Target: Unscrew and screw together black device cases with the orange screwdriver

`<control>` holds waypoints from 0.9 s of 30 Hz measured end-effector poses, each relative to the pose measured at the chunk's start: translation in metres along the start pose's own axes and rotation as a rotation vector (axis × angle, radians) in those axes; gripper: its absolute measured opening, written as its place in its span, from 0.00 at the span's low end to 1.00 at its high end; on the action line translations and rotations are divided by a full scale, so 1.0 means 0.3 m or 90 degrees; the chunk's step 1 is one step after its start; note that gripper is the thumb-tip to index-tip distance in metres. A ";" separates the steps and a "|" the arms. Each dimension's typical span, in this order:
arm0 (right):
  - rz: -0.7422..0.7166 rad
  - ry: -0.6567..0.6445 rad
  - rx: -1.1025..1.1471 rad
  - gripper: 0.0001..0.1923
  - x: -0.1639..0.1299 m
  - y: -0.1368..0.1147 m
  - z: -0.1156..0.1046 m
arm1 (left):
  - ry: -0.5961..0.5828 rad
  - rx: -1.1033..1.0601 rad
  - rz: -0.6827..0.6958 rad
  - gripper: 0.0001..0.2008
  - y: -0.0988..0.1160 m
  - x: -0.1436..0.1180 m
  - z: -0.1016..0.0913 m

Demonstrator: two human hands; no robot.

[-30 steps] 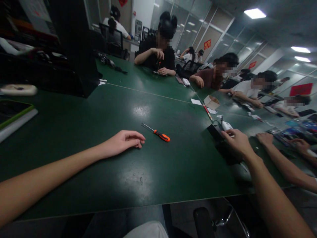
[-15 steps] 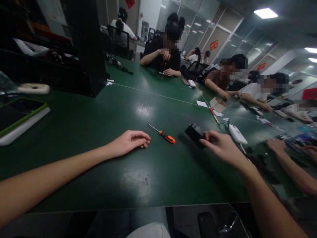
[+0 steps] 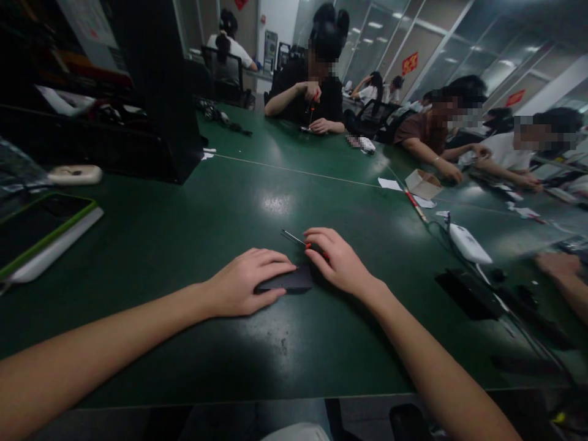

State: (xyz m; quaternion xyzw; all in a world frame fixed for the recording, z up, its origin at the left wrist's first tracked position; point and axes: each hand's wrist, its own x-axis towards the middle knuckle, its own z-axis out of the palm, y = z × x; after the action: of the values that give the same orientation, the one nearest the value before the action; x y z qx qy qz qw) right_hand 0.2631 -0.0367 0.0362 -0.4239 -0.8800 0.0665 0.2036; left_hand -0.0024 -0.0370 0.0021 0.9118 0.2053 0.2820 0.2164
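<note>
My left hand [image 3: 248, 282] rests on the table with its thumb and fingers closed about a flat black rectangular block [image 3: 296, 280]. The block lies on the green tabletop, its left end covered by my fingers. Just beyond it, my right hand [image 3: 337, 260] has its fingers curled over the handle of a screwdriver [image 3: 294, 237]. Orange and black bits of that handle show between the fingers, while the metal shaft points away to the left. The rest of the handle is hidden under the hand.
On the left are a green-edged phone [image 3: 50, 226] on a white box and a black stand [image 3: 174, 122]. To the right lie a black case [image 3: 468, 294], a white power strip [image 3: 469, 244] with cables and a small carton [image 3: 422, 184]. Several people sit around the table.
The black block has gone from my right hand to the table under my left hand, which has shifted slightly right. My right hand has moved left onto the screwdriver. The view has turned a little.
</note>
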 end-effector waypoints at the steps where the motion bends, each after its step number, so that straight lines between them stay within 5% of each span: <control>1: 0.033 0.010 -0.030 0.15 -0.008 0.038 0.003 | -0.033 0.057 0.028 0.21 0.002 -0.003 0.001; 5: 0.103 -0.044 -0.071 0.16 -0.052 0.127 0.024 | -0.090 0.160 0.029 0.24 0.003 -0.008 0.004; 9: 0.099 -0.041 -0.042 0.13 -0.037 0.092 -0.007 | -0.089 0.189 0.032 0.24 0.004 -0.001 0.005; 17: 0.002 -0.030 -0.060 0.06 0.127 -0.127 -0.361 | -0.069 0.170 0.024 0.25 0.010 0.026 0.015; 20: -0.032 -0.030 -0.094 0.06 0.149 -0.197 -0.438 | -0.074 0.164 0.011 0.25 0.006 0.023 0.015; 27: -0.105 -0.083 -0.099 0.04 0.143 -0.233 -0.377 | -0.085 0.160 0.001 0.25 -0.001 0.011 0.007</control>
State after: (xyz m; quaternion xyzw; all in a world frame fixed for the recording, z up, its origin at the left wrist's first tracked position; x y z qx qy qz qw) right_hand 0.2358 -0.0539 0.1722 -0.3595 -0.9258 0.0083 0.1169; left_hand 0.0012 -0.0357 0.0017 0.9487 0.2231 0.1932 0.1137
